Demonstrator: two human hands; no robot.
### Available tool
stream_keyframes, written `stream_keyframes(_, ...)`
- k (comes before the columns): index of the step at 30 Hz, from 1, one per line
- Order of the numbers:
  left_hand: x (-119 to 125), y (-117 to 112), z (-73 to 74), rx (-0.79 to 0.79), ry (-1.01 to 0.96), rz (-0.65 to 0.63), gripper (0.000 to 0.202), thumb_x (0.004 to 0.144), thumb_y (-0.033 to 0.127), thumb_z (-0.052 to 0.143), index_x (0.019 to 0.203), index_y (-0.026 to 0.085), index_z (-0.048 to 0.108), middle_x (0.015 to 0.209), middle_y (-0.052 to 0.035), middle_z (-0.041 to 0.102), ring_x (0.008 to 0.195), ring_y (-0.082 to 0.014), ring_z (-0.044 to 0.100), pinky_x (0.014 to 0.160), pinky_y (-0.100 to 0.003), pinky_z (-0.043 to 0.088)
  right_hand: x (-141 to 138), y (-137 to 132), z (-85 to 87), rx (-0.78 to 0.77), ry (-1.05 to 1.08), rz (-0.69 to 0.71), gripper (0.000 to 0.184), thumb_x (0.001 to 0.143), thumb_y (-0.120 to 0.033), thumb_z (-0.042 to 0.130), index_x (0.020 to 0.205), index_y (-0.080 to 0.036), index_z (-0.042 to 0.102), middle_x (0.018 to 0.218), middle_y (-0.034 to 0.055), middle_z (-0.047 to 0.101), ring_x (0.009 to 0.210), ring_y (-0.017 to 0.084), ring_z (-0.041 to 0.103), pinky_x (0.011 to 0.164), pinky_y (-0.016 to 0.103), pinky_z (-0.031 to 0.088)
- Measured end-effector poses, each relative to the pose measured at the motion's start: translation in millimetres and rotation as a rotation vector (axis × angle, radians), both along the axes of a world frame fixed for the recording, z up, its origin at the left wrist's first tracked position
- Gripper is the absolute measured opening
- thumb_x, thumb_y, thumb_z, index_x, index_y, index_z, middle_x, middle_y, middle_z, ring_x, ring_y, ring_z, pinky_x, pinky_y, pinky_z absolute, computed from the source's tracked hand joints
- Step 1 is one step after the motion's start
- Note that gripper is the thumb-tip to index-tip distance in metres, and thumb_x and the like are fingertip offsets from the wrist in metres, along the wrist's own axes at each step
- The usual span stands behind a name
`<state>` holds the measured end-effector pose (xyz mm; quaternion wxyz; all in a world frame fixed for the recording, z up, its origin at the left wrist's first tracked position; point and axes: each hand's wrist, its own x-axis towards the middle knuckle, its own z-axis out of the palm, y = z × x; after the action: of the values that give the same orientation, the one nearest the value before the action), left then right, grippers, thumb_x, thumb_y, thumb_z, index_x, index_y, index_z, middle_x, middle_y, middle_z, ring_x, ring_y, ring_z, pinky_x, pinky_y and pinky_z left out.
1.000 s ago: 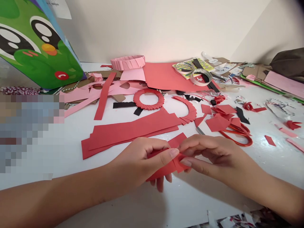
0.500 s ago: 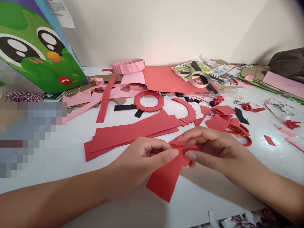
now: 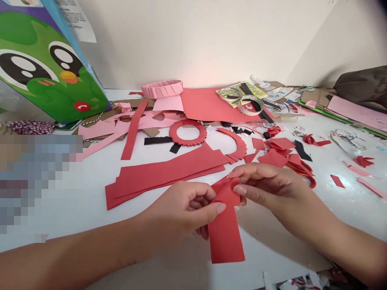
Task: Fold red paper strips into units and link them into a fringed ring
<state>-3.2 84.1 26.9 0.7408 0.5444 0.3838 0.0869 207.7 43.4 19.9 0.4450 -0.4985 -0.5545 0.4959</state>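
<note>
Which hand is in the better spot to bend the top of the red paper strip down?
Probably the right hand: its fingers curl over the folded top of the red paper strip. The left hand pinches the strip's side with its thumb, so it seems busy holding.

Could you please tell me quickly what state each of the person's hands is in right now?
Left hand: closed, holding the red paper strip with the thumb.
Right hand: closed, pinching the strip's folded top end.
</note>
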Motion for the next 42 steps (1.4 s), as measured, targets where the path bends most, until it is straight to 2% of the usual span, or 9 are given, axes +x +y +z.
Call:
stream_keyframes(10,-5,0,-2.9,-0.022,-0.033,-0.07,0.026,0.098,0.035,0.058,0.077,0.022,0.052,0.071,0.0075,0.052,0.068,-0.0115,0.054,0.067,-0.023,0.047,0,2,3.9,0.046,-0.085,-0.017,0.009,0.079,-0.03,0.084,0.087,-0.027,0.08,0.08,0.0007,0.081,0.061,0.014,0.07,0.059,0.024,0.062)
stream_keyframes(20,-6,0,-4.4,0.117,0.074,-0.166,0.033,0.097,0.039,0.06,0.073,0.023,0.045,0.071,0.0078,0.049,0.07,-0.013,0.053,0.063,-0.025,0.038,0,2,5.4,0.098,-0.156,0.03,0.009,0.083,-0.027,0.08,0.089,-0.031,0.084,0.071,-0.0038,0.078,0.059,0.01,0.07,0.06,0.017,0.059)
stream_keyframes(26,-7,2,-2.3,0.079,0.042,-0.167,0.035,0.097,0.038,0.061,0.071,0.023,0.042,0.07,0.0084,0.049,0.067,-0.0117,0.053,0.061,-0.023,0.038,-2,2,2.2,0.099,-0.208,0.037,0.009,0.086,-0.028,0.077,0.093,-0.03,0.082,0.075,-0.0029,0.077,0.062,0.013,0.07,0.061,0.022,0.06)
stream_keyframes(28,-6,3,-1.4,0.034,0.006,-0.138,0.032,0.096,0.036,0.062,0.072,0.022,0.046,0.072,0.008,0.05,0.068,-0.0107,0.054,0.062,-0.022,0.039,-1,0,-0.6,0.177,-0.237,0.014,0.017,0.089,-0.027,0.073,0.105,-0.032,0.077,0.084,-0.0024,0.077,0.069,0.014,0.071,0.064,0.024,0.06)
stream_keyframes(31,-6,4,-0.4,-0.026,-0.044,-0.103,0.024,0.097,0.035,0.062,0.079,0.02,0.055,0.073,0.0065,0.056,0.065,-0.0099,0.054,0.063,-0.022,0.041,4,-5,-3.9,0.425,-0.352,-0.019,0.04,0.093,-0.012,0.062,0.123,-0.038,0.065,0.112,-0.0007,0.072,0.1,0.016,0.069,0.088,0.029,0.059)
stream_keyframes(33,-6,4,-0.8,-0.024,-0.086,-0.046,0.022,0.096,0.037,0.063,0.083,0.019,0.06,0.073,0.0048,0.06,0.063,-0.01,0.055,0.062,-0.022,0.042,8,-7,-4.7,0.564,-0.458,0.02,0.053,0.09,-0.001,0.053,0.125,-0.039,0.061,0.127,0.001,0.063,0.122,0.018,0.06,0.104,0.032,0.052)
stream_keyframes(35,-5,3,-2.1,-0.004,-0.132,0.045,0.023,0.095,0.039,0.064,0.085,0.019,0.062,0.072,0.0036,0.061,0.062,-0.0105,0.056,0.061,-0.023,0.042,11,-9,-5.2,0.616,-0.549,0.091,0.059,0.085,0.005,0.049,0.124,-0.039,0.058,0.137,0.0034,0.055,0.137,0.022,0.049,0.108,0.036,0.049)
stream_keyframes(39,-4,0,-5.4,0.008,-0.154,0.191,0.023,0.095,0.04,0.064,0.086,0.019,0.061,0.07,0.0032,0.064,0.062,-0.0114,0.058,0.06,-0.025,0.045,13,-12,-7.4,0.665,-0.685,0.235,0.062,0.082,0.004,0.054,0.129,-0.036,0.052,0.157,0.0052,0.033,0.152,0.028,0.03,0.109,0.039,0.05)
stream_keyframes(42,-4,-3,-7.3,0.047,-0.119,0.241,0.025,0.097,0.04,0.062,0.083,0.02,0.058,0.069,0.0045,0.065,0.059,-0.01,0.058,0.06,-0.025,0.045,11,-14,-7.2,0.75,-0.744,0.243,0.045,0.089,-0.001,0.058,0.122,-0.031,0.056,0.156,0.0068,0.035,0.148,0.024,0.036,0.115,0.034,0.043)
